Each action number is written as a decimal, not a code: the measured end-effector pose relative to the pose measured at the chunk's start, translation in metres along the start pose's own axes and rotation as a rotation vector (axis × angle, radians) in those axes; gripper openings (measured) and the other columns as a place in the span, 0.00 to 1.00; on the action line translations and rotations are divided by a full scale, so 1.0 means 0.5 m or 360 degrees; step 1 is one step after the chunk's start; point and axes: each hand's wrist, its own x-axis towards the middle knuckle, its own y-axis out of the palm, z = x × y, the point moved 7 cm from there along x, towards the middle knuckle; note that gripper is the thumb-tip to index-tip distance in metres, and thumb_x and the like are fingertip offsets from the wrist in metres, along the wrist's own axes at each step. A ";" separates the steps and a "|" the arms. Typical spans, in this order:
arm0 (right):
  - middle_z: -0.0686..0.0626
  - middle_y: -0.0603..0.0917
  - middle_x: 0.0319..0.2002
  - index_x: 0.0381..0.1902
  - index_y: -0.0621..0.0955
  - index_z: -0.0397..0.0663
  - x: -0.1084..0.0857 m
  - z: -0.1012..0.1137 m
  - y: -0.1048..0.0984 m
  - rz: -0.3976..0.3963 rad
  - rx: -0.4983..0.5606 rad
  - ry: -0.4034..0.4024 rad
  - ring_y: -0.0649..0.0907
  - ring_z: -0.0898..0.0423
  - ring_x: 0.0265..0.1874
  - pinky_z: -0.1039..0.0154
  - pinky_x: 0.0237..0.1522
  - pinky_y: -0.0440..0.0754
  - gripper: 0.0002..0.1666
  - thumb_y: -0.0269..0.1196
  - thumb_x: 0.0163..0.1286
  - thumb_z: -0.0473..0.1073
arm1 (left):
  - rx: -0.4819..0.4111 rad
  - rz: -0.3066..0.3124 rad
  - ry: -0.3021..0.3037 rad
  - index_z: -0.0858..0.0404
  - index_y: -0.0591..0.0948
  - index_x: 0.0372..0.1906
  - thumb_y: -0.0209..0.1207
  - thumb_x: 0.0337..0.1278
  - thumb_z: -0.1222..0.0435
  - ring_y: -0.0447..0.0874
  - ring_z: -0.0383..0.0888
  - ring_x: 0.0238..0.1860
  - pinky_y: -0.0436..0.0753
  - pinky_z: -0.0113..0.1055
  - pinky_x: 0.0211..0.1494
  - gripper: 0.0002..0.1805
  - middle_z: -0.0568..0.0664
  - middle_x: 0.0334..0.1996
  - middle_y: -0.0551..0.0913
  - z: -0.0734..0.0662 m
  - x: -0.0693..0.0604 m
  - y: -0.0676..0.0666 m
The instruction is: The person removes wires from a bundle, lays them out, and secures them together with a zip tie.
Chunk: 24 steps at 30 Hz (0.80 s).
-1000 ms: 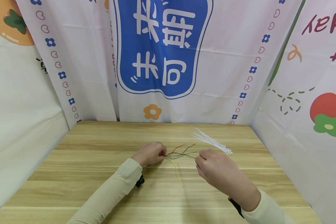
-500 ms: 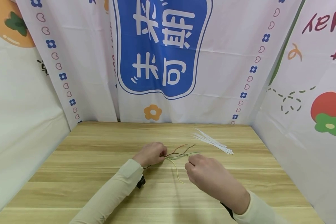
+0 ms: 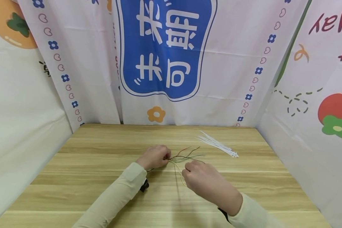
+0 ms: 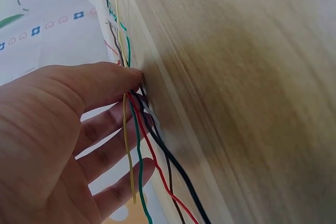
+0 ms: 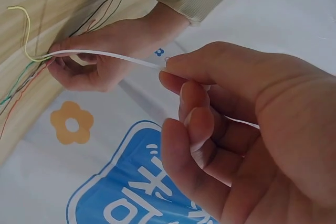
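My left hand (image 3: 155,156) pinches a bundle of thin wires (image 4: 137,129) between thumb and fingers, just over the wooden table. Red, green, black, brown and yellow strands fan out on both sides of the pinch. To the right, my right hand (image 3: 212,180) pinches the end of a white cable tie (image 5: 113,55) between thumb and index finger. That strip arches across to the wires at the left fingertips. Whether it loops fully around them is hidden by the left hand. A yellow wire (image 5: 26,30) bends away from the others.
Several white cable ties (image 3: 218,145) lie in a loose pile at the table's back right. The wooden table (image 3: 88,171) is bordered by printed cloth (image 3: 228,79) at the back and both sides.
My right hand has moved left and a little toward the body, drawing nearer the yellow wire. The left hand stays almost in place on the bundle.
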 end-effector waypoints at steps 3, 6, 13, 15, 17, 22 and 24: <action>0.57 0.72 0.21 0.20 0.79 0.53 0.005 0.003 0.008 0.0027 0.0004 -0.0017 0.74 0.61 0.22 0.72 0.19 0.69 0.16 0.73 0.56 0.32 | 0.0006 -0.0018 0.0008 0.58 0.86 0.34 0.69 0.62 0.68 0.76 0.39 0.33 0.78 0.37 0.36 0.03 0.45 0.33 0.84 -0.002 -0.003 -0.002; 0.57 0.73 0.21 0.20 0.80 0.53 0.010 0.005 0.017 0.0074 0.0019 -0.0018 0.74 0.61 0.22 0.71 0.20 0.70 0.15 0.73 0.58 0.32 | 0.0018 -0.0023 0.0009 0.57 0.86 0.34 0.70 0.62 0.68 0.76 0.39 0.33 0.78 0.36 0.36 0.03 0.44 0.33 0.83 -0.002 -0.005 -0.002; 0.57 0.74 0.21 0.21 0.81 0.52 0.017 0.004 0.035 0.0180 0.0061 0.0005 0.73 0.61 0.21 0.71 0.20 0.68 0.13 0.71 0.62 0.33 | 0.0008 -0.0027 0.0033 0.58 0.85 0.34 0.69 0.61 0.69 0.75 0.40 0.33 0.77 0.36 0.35 0.04 0.45 0.33 0.84 -0.005 -0.005 -0.005; 0.57 0.74 0.21 0.21 0.82 0.52 0.019 0.004 0.040 0.0188 0.0062 -0.0001 0.72 0.61 0.21 0.71 0.20 0.67 0.13 0.70 0.62 0.32 | 0.0000 -0.0023 0.0036 0.58 0.86 0.34 0.69 0.61 0.70 0.75 0.40 0.33 0.77 0.36 0.35 0.04 0.45 0.33 0.84 -0.005 -0.006 -0.005; 0.57 0.74 0.21 0.21 0.82 0.52 0.020 0.003 0.045 0.0194 0.0068 0.0002 0.72 0.61 0.20 0.71 0.20 0.67 0.14 0.70 0.62 0.32 | -0.0004 -0.0020 0.0036 0.58 0.86 0.34 0.69 0.61 0.70 0.76 0.39 0.33 0.77 0.36 0.36 0.04 0.45 0.33 0.84 -0.006 -0.006 -0.005; 0.57 0.74 0.21 0.22 0.82 0.52 0.021 0.000 0.059 0.0227 0.0086 0.0024 0.72 0.61 0.21 0.71 0.20 0.67 0.12 0.70 0.62 0.32 | -0.0001 -0.0019 0.0021 0.57 0.86 0.34 0.69 0.62 0.69 0.77 0.39 0.33 0.79 0.36 0.37 0.04 0.45 0.33 0.85 -0.006 -0.004 -0.004; 0.57 0.75 0.21 0.22 0.82 0.52 0.021 -0.001 0.065 0.0234 0.0084 0.0027 0.73 0.61 0.21 0.71 0.20 0.67 0.12 0.70 0.62 0.33 | 0.0000 -0.0017 0.0011 0.57 0.86 0.34 0.70 0.62 0.69 0.77 0.39 0.34 0.79 0.37 0.37 0.04 0.45 0.33 0.85 -0.006 -0.002 -0.004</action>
